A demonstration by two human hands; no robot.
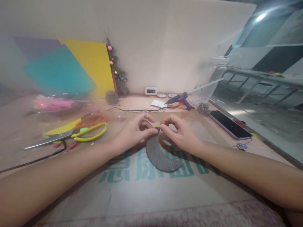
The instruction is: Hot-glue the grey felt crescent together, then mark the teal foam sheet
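Lettered sheet (132,197): stretching to six o'clock on my remote feed. Scissors (63,136): lying at nine. Left hand (132,132): at ten, loosely curling, thumb touching the upper tip of the grey crescent (156,154); its grip I cannot tell. Right hand (179,134): at one, pinching that tip. Crescent: occupying dial-centre, above the sheet.

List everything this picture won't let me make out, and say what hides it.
All in the head view:
- Upper tip of the gray crescent: largely covered by the fingers of the left hand and right hand, so their exact grip is unclear.
- Digits on the white clock: too small.
- Pink pieces: shapes blurred.
- Black cable at left: cut off by the left edge.
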